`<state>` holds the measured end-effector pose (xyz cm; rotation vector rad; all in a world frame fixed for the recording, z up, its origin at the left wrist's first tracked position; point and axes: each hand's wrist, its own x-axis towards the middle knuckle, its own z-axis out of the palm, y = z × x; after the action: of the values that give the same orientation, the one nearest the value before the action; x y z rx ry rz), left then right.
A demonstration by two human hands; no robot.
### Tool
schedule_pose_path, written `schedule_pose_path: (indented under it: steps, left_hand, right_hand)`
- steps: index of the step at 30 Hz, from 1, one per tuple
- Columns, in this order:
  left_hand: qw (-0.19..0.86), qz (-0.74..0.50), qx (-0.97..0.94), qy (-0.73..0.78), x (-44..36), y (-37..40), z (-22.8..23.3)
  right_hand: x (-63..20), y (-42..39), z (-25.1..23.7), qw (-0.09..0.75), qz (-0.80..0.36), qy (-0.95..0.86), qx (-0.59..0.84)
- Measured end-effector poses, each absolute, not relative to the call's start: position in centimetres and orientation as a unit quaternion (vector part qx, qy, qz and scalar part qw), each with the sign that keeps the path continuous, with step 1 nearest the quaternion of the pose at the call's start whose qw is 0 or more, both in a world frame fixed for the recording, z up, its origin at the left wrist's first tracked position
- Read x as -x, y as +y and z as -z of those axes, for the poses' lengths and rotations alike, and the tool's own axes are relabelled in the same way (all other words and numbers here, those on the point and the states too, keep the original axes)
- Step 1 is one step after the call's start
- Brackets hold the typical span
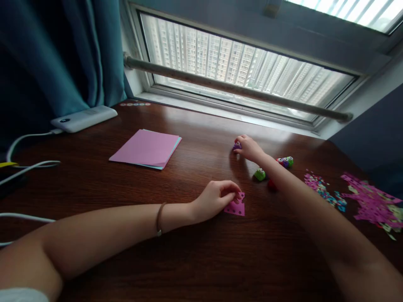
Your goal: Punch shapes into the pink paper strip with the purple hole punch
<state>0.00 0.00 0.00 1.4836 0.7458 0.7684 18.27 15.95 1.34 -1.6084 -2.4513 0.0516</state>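
Note:
My left hand point(210, 202) pinches the upper edge of a small pink paper piece point(236, 209) lying on the table. Small shaped holes run along the paper, and the fingers cover part of it. Farther back, my right hand point(249, 149) has its fingers closed around a small purple craft punch point(237, 146) with a round white eye. A green craft punch point(260, 174) stands under the right forearm, beside a red one point(272, 185) that the arm partly hides. Several more punches point(285, 162) with eyes sit in a row just behind the forearm.
A stack of coloured square paper point(145, 147), pink on top, lies at the left. Punched confetti point(324, 188) and pink paper scraps point(374, 203) cover the right side. A white power bank point(85, 119) with a cable rests by the curtain point(103, 50). A window rail point(233, 87) crosses behind the table.

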Motion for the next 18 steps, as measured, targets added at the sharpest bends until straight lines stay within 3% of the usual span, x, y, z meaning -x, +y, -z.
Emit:
schedule_pose_path:
  steps: [13,18]
  left_hand:
    - [0.551,-0.331,-0.691,0.330,0.2,-0.1,-0.1]
    - [0.470,-0.332,-0.747,0.332,0.4,-0.3,-0.2]
  right_hand:
    - [-17.0,8.1,-1.9,0.131,-0.040,-0.857,0.497]
    - [-17.0,7.5,-1.3,0.174,-0.030,-0.852,0.492]
